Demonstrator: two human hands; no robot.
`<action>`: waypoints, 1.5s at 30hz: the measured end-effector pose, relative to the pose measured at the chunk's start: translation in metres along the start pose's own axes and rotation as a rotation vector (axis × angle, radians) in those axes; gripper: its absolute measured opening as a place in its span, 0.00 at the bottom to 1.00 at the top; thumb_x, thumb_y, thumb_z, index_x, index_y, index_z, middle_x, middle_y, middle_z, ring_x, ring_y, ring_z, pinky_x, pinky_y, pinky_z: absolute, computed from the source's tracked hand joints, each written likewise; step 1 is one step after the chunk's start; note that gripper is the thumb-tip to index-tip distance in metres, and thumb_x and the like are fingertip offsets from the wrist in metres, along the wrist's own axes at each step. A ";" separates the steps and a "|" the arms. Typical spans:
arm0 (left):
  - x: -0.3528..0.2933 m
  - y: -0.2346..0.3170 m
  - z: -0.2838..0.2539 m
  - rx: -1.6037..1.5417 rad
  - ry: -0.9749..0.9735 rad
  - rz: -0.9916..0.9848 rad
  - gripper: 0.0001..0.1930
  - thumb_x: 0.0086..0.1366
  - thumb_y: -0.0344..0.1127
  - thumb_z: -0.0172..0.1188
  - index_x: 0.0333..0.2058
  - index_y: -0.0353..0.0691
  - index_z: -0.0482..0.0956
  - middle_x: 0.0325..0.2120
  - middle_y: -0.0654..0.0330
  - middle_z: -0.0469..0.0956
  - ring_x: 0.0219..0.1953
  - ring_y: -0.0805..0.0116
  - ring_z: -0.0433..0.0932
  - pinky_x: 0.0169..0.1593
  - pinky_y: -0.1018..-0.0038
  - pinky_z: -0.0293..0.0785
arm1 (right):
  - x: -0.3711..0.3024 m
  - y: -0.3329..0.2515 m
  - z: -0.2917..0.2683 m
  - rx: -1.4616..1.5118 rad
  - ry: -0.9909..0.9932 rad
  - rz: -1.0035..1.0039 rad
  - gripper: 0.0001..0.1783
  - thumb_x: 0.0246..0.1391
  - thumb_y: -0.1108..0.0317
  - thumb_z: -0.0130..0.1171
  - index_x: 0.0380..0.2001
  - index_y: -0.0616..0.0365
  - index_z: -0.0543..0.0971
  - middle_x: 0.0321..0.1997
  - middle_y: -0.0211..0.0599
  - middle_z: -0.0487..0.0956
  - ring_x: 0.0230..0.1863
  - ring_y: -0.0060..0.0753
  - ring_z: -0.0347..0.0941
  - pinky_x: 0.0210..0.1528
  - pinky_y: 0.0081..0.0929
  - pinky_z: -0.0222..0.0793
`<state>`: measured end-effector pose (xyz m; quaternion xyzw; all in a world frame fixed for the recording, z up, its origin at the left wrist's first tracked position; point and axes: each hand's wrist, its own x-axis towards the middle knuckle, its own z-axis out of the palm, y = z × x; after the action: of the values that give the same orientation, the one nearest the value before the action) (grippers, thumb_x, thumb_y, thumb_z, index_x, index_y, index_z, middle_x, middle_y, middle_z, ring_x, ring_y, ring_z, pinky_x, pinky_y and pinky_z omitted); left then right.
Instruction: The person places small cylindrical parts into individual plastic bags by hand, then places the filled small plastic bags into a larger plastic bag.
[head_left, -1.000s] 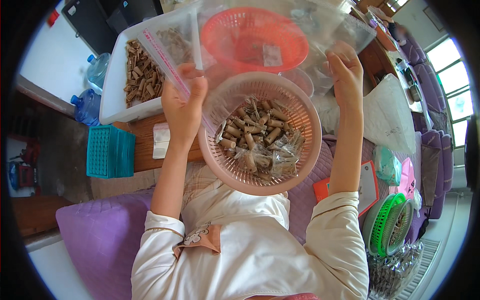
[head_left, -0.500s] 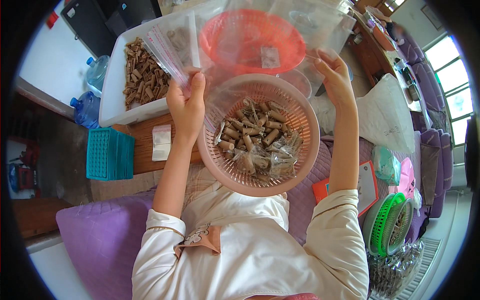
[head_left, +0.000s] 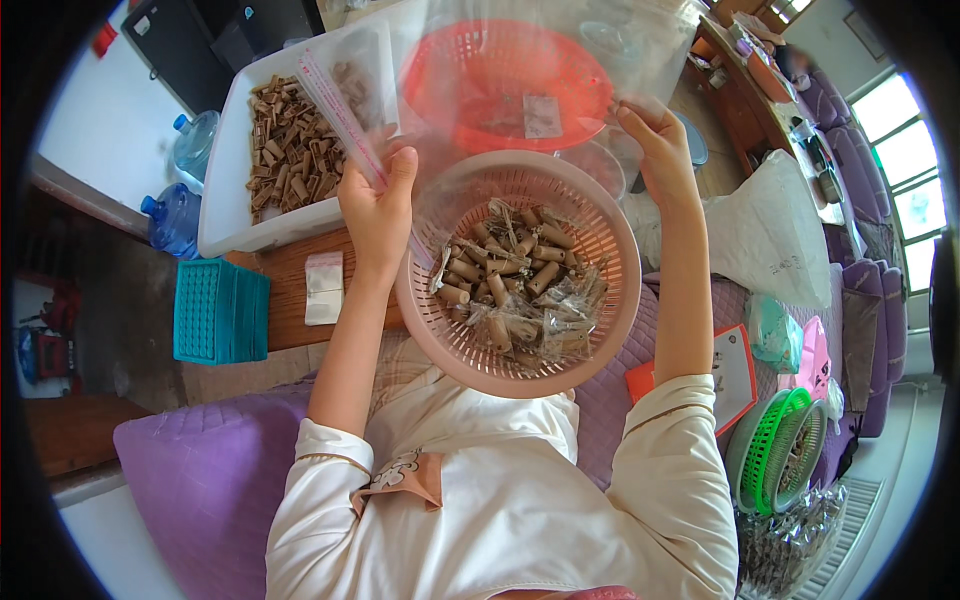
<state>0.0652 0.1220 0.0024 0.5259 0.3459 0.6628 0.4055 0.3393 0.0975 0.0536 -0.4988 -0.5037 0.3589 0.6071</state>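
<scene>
A large clear plastic bag (head_left: pixel 342 115) with a pink-printed strip along one side stretches between my hands. My left hand (head_left: pixel 380 215) is closed on that printed edge, thumb up. At the opposite side, my right hand (head_left: pixel 660 150) pinches the thin film between thumb and fingers. Below them, a dusty-pink plastic basket (head_left: pixel 628 310) rests near my lap, holding short brown tubes (head_left: pixel 545 275) and small clear packets (head_left: pixel 568 330) of tubes. Through the film shows a red basket (head_left: pixel 440 60) with a small clear packet (head_left: pixel 542 116) in it.
A white bin (head_left: pixel 225 215) of loose brown pieces stands at the left on the wooden table (head_left: pixel 285 330). Beside it are a teal basket stack (head_left: pixel 220 310) and a small white stack (head_left: pixel 324 288). To the right lie a white sack (head_left: pixel 775 230) and green and grey baskets (head_left: pixel 765 450).
The bag's printed strip has swung slightly, and the film has shifted between my hands. My right hand has moved a little left; both hands keep their hold.
</scene>
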 end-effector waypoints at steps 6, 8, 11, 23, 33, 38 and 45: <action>0.006 0.012 -0.003 -0.055 -0.041 -0.119 0.09 0.57 0.31 0.52 0.35 0.32 0.70 0.31 0.59 0.72 0.34 0.70 0.73 0.39 0.76 0.71 | 0.002 0.000 0.001 0.010 0.064 -0.065 0.12 0.47 0.71 0.54 0.36 0.66 0.73 0.35 0.35 0.75 0.37 0.23 0.70 0.41 0.19 0.64; 0.011 0.027 -0.002 -0.072 -0.036 -0.081 0.09 0.57 0.31 0.52 0.35 0.32 0.70 0.30 0.59 0.72 0.34 0.70 0.73 0.38 0.76 0.71 | -0.001 -0.011 0.004 0.080 0.118 -0.056 0.11 0.47 0.72 0.54 0.35 0.65 0.73 0.34 0.34 0.75 0.36 0.22 0.69 0.41 0.18 0.63; 0.017 0.051 -0.002 -0.092 -0.045 -0.051 0.08 0.57 0.30 0.52 0.34 0.32 0.70 0.29 0.59 0.72 0.32 0.69 0.74 0.37 0.76 0.72 | -0.005 -0.023 0.001 0.032 0.112 -0.177 0.10 0.47 0.72 0.54 0.34 0.65 0.73 0.33 0.32 0.75 0.35 0.22 0.69 0.41 0.18 0.62; 0.023 0.103 -0.076 -0.022 -0.087 0.109 0.06 0.55 0.27 0.52 0.31 0.32 0.71 0.28 0.58 0.73 0.28 0.69 0.75 0.33 0.78 0.71 | -0.032 -0.039 0.045 0.253 -0.028 -0.078 0.07 0.47 0.75 0.52 0.33 0.61 0.74 0.33 0.33 0.75 0.35 0.23 0.71 0.38 0.22 0.68; 0.015 0.108 -0.110 0.079 -0.082 0.079 0.08 0.56 0.31 0.53 0.32 0.33 0.71 0.28 0.60 0.72 0.30 0.69 0.74 0.36 0.75 0.70 | -0.028 -0.009 0.069 0.325 -0.185 -0.079 0.06 0.47 0.77 0.51 0.32 0.63 0.72 0.38 0.36 0.72 0.41 0.29 0.69 0.41 0.27 0.69; 0.015 0.107 -0.106 0.067 -0.035 0.062 0.07 0.56 0.29 0.53 0.32 0.33 0.71 0.28 0.60 0.72 0.30 0.67 0.74 0.35 0.74 0.71 | -0.031 -0.011 0.077 0.325 -0.187 -0.062 0.07 0.46 0.77 0.51 0.32 0.62 0.72 0.33 0.31 0.73 0.36 0.20 0.69 0.39 0.19 0.64; 0.023 0.103 -0.111 0.077 -0.063 0.072 0.07 0.56 0.30 0.53 0.33 0.34 0.71 0.29 0.61 0.72 0.30 0.70 0.74 0.35 0.77 0.69 | -0.024 -0.011 0.076 0.294 -0.188 -0.012 0.09 0.46 0.78 0.51 0.34 0.63 0.72 0.42 0.37 0.71 0.40 0.28 0.70 0.40 0.24 0.69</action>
<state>-0.0635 0.0951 0.0802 0.5738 0.3390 0.6462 0.3718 0.2595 0.0910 0.0579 -0.3660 -0.5034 0.4703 0.6257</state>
